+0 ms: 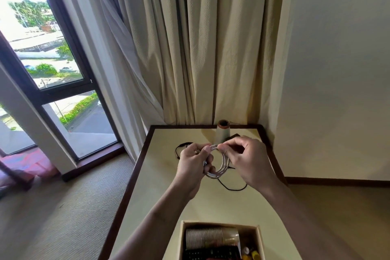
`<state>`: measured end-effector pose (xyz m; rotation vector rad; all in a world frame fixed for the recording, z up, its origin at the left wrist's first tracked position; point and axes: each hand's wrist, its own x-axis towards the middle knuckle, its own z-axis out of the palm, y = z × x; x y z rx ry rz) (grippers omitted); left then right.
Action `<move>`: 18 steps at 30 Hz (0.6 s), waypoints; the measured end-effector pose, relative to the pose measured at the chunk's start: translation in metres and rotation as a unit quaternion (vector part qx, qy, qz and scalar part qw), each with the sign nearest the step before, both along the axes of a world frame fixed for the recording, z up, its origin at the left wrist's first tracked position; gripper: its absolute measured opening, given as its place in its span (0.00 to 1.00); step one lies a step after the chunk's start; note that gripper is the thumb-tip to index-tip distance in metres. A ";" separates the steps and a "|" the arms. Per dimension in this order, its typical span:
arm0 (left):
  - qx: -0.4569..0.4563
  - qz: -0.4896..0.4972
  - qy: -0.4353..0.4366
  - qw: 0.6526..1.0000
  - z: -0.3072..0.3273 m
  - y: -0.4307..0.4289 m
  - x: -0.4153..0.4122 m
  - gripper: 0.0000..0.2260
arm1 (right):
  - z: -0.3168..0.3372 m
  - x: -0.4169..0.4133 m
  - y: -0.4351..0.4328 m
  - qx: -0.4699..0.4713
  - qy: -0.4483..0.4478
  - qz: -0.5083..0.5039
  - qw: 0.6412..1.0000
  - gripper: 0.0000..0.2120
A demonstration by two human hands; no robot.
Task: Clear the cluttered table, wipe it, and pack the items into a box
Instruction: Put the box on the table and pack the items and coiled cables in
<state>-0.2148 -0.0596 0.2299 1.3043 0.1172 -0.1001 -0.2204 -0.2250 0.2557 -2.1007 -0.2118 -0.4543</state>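
White cable (219, 162): held above the table (160, 177) as a small coil, gripped at its left side by the left hand (194, 164) and pinched at the top by the right hand (244, 158). Coiling is judged the step in hand. Black cord (230, 187), cone-shaped spool (221, 133) (rear edge, by the curtain): not yet cleared. Box (219, 240): at near edge, already holding stacked cups (204, 238). Next required: the coil kept tight and lowered into the box.

I am seeing the box (219, 224) sitting at the worktop's (160, 175) near edge, the cone (222, 133) standing at the far edge.
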 end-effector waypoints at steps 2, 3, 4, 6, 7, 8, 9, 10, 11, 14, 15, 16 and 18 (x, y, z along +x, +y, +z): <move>-0.011 0.016 0.015 1.000 -0.002 -0.001 0.001 0.08 | 0.003 -0.003 0.002 0.047 0.067 0.035 0.996 0.06; -0.016 0.019 0.020 0.999 -0.003 -0.001 0.001 0.08 | 0.004 -0.005 0.002 0.064 0.091 0.054 0.992 0.07; -0.018 0.019 0.024 0.999 -0.003 -0.001 0.001 0.08 | 0.005 -0.006 0.003 0.078 0.110 0.069 0.988 0.09; -0.021 0.015 0.027 0.999 -0.003 -0.001 0.001 0.09 | 0.005 -0.008 0.004 0.094 0.127 0.084 0.984 0.14; -0.025 0.009 0.028 0.999 -0.002 -0.001 0.000 0.09 | 0.005 -0.009 0.005 0.092 0.126 0.084 0.984 0.16; -0.032 0.001 0.029 0.999 -0.001 -0.001 -0.001 0.09 | 0.004 -0.009 0.006 0.083 0.117 0.078 0.986 0.19; -0.038 -0.010 0.028 0.999 0.000 -0.002 -0.002 0.10 | 0.003 -0.010 0.007 0.070 0.104 0.069 0.990 0.21; -0.039 -0.021 0.027 0.999 0.003 -0.002 -0.003 0.10 | 0.000 -0.011 0.007 0.052 0.083 0.056 0.994 0.21; -0.035 -0.032 0.025 0.999 0.005 -0.003 -0.005 0.10 | -0.002 -0.013 0.007 0.031 0.058 0.040 0.997 0.20; -0.015 -0.056 0.014 0.998 0.014 -0.001 -0.007 0.09 | -0.011 -0.015 0.006 -0.060 -0.012 -0.010 0.998 0.15; -0.010 -0.067 0.014 0.998 0.017 0.001 -0.008 0.09 | -0.014 -0.014 0.006 -0.080 -0.037 -0.026 0.996 0.13; -0.011 -0.080 0.014 0.997 0.019 0.002 -0.008 0.09 | -0.016 -0.014 0.005 -0.081 -0.055 -0.044 0.994 0.12; -0.025 -0.113 0.016 0.993 0.024 0.004 -0.010 0.10 | -0.017 -0.014 0.004 -0.023 -0.053 -0.057 0.997 0.14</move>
